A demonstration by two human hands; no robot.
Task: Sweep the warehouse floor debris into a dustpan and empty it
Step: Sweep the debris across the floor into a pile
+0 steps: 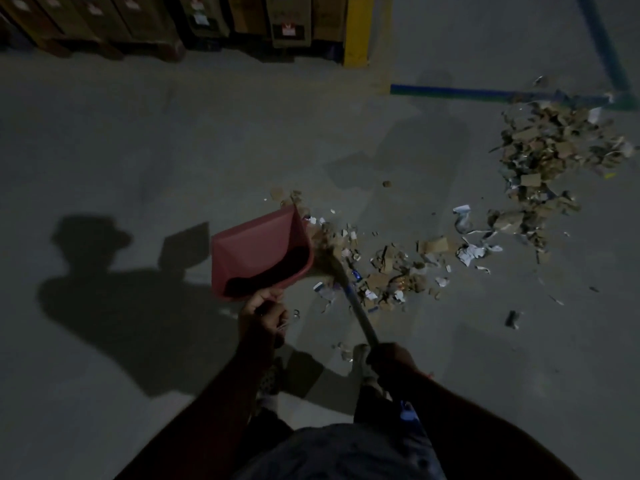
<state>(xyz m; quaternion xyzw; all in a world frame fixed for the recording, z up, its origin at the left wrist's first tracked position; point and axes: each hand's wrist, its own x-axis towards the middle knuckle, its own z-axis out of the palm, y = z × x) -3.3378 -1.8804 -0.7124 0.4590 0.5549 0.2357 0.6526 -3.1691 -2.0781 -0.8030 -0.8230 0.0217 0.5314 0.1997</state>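
Note:
A red dustpan (256, 247) stands tilted on the concrete floor, its mouth facing right. My left hand (263, 313) grips its near edge or handle. My right hand (391, 358) grips the grey broom handle (360, 313). The broom's bristles (327, 252) are blurred and sit right at the dustpan's mouth. Scraps of cardboard and paper (391, 268) lie scattered just right of the bristles. A bigger heap of cardboard debris (550, 150) lies farther off at the upper right.
Stacked cardboard boxes on pallets (138, 19) line the far wall, beside a yellow post (358, 29). Blue floor tape (485, 91) runs along the far side of the big heap. My feet (363, 365) stand just below the broom. Bare concrete spreads to the left.

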